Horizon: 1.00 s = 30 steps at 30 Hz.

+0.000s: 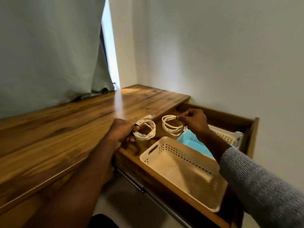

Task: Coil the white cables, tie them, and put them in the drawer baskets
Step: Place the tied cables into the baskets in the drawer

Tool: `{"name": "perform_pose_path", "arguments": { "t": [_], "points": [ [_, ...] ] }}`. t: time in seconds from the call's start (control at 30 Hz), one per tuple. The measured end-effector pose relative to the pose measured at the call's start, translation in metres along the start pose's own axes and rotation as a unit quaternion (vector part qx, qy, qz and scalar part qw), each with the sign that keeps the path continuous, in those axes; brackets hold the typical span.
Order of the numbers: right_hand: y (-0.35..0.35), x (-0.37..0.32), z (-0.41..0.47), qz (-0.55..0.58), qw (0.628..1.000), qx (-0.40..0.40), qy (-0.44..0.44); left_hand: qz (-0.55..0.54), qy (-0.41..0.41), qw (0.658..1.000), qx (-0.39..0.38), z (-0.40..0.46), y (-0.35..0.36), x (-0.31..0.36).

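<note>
Nearest us, our right hand pinches a tied coil of white cable above the open wooden drawer, the pale perforated plastic basket below it; our left hand grips a second white coil over the drawer's left edge

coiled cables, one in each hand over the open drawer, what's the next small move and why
Probably lower the right hand so its coiled cable drops into the blue basket just below; it already hangs over the drawer, coiled, with a dark tie.

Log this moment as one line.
left hand holds tied coil | right hand holds tied coil over open drawer | cream basket empty
</note>
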State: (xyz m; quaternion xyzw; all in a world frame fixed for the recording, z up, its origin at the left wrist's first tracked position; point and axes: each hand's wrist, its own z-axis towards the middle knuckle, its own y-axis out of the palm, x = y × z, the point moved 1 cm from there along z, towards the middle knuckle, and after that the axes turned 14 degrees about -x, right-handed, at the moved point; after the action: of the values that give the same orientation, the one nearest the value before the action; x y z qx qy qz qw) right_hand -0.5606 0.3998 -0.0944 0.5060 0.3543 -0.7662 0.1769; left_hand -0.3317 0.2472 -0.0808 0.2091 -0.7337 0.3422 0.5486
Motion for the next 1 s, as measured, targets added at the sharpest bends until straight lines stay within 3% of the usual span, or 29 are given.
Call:
{"name": "perform_pose_path", "arguments": {
  "t": [0.3, 0.47, 0.67, 0.87, 1.0],
  "points": [
    [-0.067, 0.065, -0.028, 0.005, 0.995, 0.087, 0.051, 0.171, -0.013, 0.974, -0.151, 0.013, 0.111, -0.001],
    [-0.074, 0.087, -0.028, 0.006, 0.992, 0.101, 0.069, 0.312, -0.03, 0.926, -0.212, 0.008, 0.133, -0.009],
    [-0.07, 0.096, -0.022, -0.07, 0.987, 0.069, 0.131, 0.421, -0.073, 0.876, -0.226, 0.008, 0.146, -0.02],
    [-0.066, 0.098, -0.017, -0.138, 0.969, 0.012, 0.207, 0.41, -0.099, 0.881, -0.213, 0.014, 0.14, -0.036],
    [-0.062, 0.095, -0.019, -0.169, 0.958, -0.02, 0.229, 0.358, -0.101, 0.908, -0.191, 0.01, 0.129, -0.031]
  ]
}}
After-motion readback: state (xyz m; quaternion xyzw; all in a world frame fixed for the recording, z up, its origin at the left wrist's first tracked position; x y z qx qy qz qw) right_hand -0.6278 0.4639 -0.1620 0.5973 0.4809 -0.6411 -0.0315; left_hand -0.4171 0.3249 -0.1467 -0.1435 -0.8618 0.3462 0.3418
